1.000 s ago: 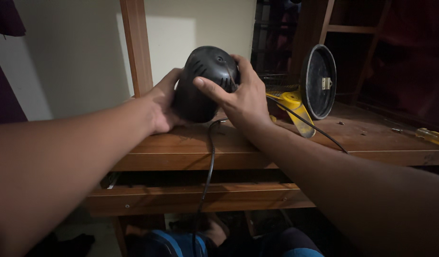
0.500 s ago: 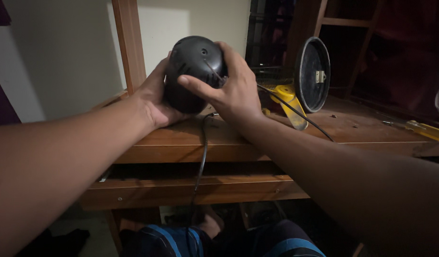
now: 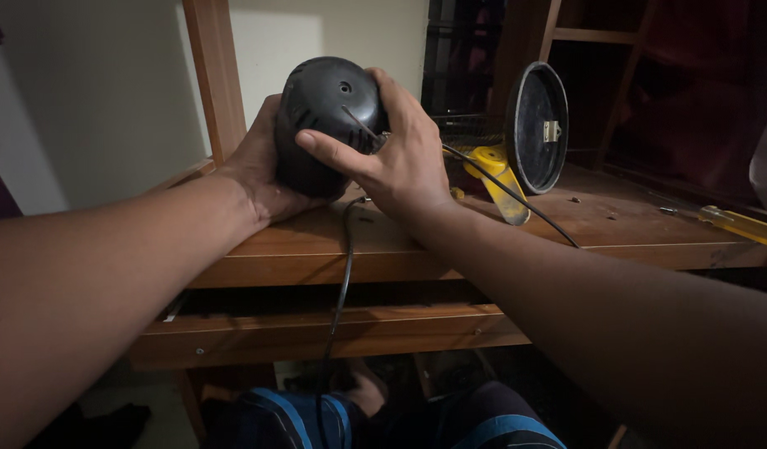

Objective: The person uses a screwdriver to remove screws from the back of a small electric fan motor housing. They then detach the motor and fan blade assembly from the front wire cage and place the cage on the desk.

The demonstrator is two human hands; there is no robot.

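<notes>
Both grips, left hand [image 3: 263, 170] and right hand [image 3: 396, 162], clamped around black domed housing [image 3: 325, 116] above wooden desk [image 3: 383, 249].

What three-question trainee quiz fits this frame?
1. True or false: both hands grip the black housing.
2. Which tool lies at the table's far right: A) hammer, B) yellow screwdriver, C) pliers?
3. Where does the black cord run from the housing?

Key:
1. True: left hand and right hand clasp it.
2. B, the screwdriver.
3. Down over the table's front edge toward the floor.
</notes>
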